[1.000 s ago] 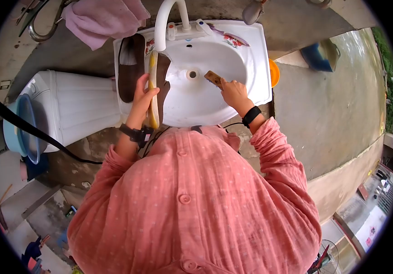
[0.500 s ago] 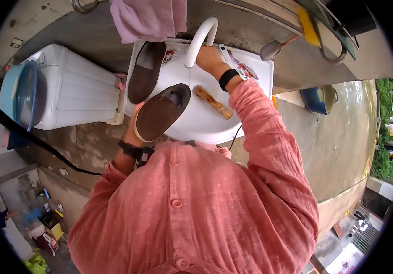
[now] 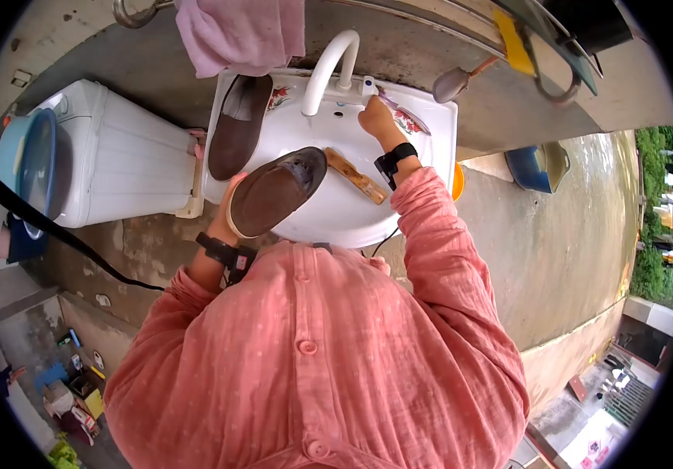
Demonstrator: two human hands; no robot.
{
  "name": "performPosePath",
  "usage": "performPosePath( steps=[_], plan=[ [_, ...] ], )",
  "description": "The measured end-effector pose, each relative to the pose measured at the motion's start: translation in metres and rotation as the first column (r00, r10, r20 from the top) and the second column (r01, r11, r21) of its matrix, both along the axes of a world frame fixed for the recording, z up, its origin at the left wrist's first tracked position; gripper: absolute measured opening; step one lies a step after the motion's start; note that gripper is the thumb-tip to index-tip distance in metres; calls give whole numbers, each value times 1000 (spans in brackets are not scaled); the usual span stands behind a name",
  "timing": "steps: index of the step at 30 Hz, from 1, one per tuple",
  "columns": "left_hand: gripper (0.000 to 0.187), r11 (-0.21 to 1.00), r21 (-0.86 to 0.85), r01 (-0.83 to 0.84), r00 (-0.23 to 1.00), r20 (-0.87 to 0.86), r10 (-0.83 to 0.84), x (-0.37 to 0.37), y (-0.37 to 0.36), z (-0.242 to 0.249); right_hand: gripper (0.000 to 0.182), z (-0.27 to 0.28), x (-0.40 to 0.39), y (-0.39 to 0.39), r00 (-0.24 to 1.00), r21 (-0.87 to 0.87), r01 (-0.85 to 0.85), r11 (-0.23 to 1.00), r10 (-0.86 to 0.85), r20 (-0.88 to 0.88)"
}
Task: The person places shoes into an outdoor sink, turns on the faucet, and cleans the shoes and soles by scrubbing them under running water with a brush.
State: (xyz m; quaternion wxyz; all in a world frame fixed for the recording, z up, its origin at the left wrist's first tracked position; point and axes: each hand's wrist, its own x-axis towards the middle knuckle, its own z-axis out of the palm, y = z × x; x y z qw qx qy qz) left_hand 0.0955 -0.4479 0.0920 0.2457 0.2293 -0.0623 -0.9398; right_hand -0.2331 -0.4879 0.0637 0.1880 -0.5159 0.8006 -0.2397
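Note:
My left hand [image 3: 233, 205] grips a dark brown slip-on shoe [image 3: 270, 195] by its heel end, tilted above the near left of the white sink [image 3: 313, 223]. Its mate, a second brown shoe [image 3: 235, 137], rests on the sink's left side. My right hand [image 3: 378, 119] is over the back right of the basin with curled fingers; their inner side is hidden. Just behind it are a small white fitting [image 3: 368, 86] and the curved white faucet [image 3: 325, 74]. A worn, narrow wooden piece [image 3: 356, 176] lies in the basin between my hands.
A pink towel [image 3: 243, 35] hangs at the back left. To the left stands a white washing machine [image 3: 133, 152] with a blue basin [image 3: 37, 168] on it. A ladle-like tool [image 3: 451, 84] hangs at the right, above an orange container [image 3: 458, 181] and a blue bucket [image 3: 532, 170].
My right hand has drawn back from beside the faucet, toward me and slightly right. My left hand keeps its grip on the shoe. The view has shifted slightly.

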Motion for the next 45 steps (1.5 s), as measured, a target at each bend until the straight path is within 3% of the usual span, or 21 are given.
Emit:
performPosePath(
  steps=[1,5,8,10,11,15,19,20,21,23,26,28,29,30,31,32,33,35,39,42,45],
  plan=[
    [37,999,47,21,999,45,-23,-3,-3,-8,33,-1,2,5,998,59,43,997,-46,49],
    [42,994,34,99,972,209,-104,-12,-11,-27,34,5,-19,52,979,163,-198,966,204,-19],
    [44,981,33,190,954,231,-192,-24,-18,-28,25,56,-21,72,987,8,-64,998,64,-147],
    [45,974,33,222,946,235,-224,-24,-19,-25,20,111,-20,79,996,-552,73,830,-84,5],
    [45,968,49,247,933,259,-252,-23,-19,-21,22,137,-24,79,984,-719,-15,695,-115,-133],
    [42,951,167,258,882,360,-303,-12,-22,-3,27,211,-59,66,813,-844,-235,482,-378,-443],
    [55,912,-258,318,748,659,-74,7,-11,-8,38,227,-101,41,670,-625,-102,774,-410,-618],
    [56,891,-315,329,704,710,-9,10,-10,-16,40,223,-119,32,610,-598,-268,756,-348,-712],
    [57,866,-366,341,657,751,59,14,-8,-28,36,214,-132,20,637,-548,-210,810,-312,-705],
    [58,854,-377,358,619,781,85,24,-10,-36,38,222,-129,8,681,-663,-283,693,-342,-647],
    [55,850,-388,357,669,741,57,29,-11,-38,44,236,-78,31,645,-618,-227,753,-360,-674],
    [54,864,-399,308,645,755,119,25,-2,-34,43,208,-28,44,903,-756,-186,628,-193,-383],
    [55,867,-421,267,619,764,181,24,-1,-33,37,200,13,59,988,-633,115,765,-24,150],
    [55,874,-414,255,616,766,184,26,-1,-42,30,171,30,62,932,-542,132,830,82,353],
    [56,762,-539,358,582,767,270,27,3,-57,24,123,37,58,894,-401,93,912,100,436],
    [58,611,-645,458,557,744,368,28,0,-65,17,101,63,59,628,-227,223,948,38,777],
    [58,613,-647,454,552,744,376,29,-1,-64,12,65,81,56,673,-263,150,953,96,733],
    [59,496,-637,590,446,769,457,25,3,-60,10,29,114,44,348,-213,106,971,164,923],
    [59,439,-696,569,490,715,499,26,-2,-58,13,12,132,18,170,-333,141,932,308,936],
    [48,576,-723,382,625,661,415,19,-16,-54,20,22,116,18,77,-176,110,978,168,983],
    [40,701,-669,247,615,668,420,5,-35,-39,14,17,110,14,67,-241,137,961,233,970]
  ],
)
